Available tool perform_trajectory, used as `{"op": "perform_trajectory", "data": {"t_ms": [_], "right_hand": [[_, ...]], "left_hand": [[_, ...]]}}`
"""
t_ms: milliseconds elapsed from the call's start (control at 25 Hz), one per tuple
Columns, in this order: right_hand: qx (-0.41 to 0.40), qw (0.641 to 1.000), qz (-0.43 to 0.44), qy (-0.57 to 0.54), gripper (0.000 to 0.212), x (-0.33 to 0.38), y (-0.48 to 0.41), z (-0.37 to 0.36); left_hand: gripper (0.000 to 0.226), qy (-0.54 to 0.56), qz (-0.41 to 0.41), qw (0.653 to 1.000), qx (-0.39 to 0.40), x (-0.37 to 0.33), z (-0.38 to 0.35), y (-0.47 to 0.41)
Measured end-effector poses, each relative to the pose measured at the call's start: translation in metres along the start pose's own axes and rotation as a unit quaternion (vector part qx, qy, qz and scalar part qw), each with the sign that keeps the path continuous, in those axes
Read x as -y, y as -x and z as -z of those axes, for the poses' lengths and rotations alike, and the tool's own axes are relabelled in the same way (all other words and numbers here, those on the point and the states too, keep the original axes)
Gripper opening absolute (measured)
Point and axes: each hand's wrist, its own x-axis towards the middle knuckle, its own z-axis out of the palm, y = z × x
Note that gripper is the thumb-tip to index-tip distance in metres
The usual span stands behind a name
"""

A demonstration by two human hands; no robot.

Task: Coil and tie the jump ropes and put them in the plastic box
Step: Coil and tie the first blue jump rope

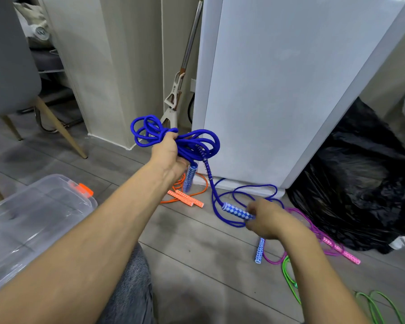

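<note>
On a grey plank floor [197,242] beside a white cabinet [290,90], the left hand [167,155] gripped a raised coil of blue rope [197,141]. The right hand [264,218] closed around its checkered handle [236,210], which lay left-to-right with the cord end pointing left. Three blue handles showed. An orange rope [187,198], a pink rope [347,255] and a green rope [290,280] lay loose. One clear box [33,218] stood at the left.

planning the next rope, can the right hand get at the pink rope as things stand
Likely not yet: the right hand is gripping the blue handle. The pink rope lies uncovered close beside it, so once freed the way looks open.
</note>
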Motion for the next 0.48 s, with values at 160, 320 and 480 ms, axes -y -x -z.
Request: {"op": "perform_trajectory", "data": {"t_ms": [160,320,480], "right_hand": [[-0.055,0.95,0.134,-0.278,0.053,0.034,-0.003,-0.013],[-0.074,0.857,0.189,-0.473,0.05,0.079,-0.01,-0.036],[-0.101,0.834,0.165,-0.516,0.007,0.093,-0.014,-0.052]], "left_hand": [[0.014,0.007,0.053,0.998,0.032,0.009,-0.007,0.016],[0.025,0.02,0.086,0.996,0.032,0.021,-0.01,0.025],[0.016,0.002,0.069,0.997,0.02,0.017,-0.008,0.021]]}}
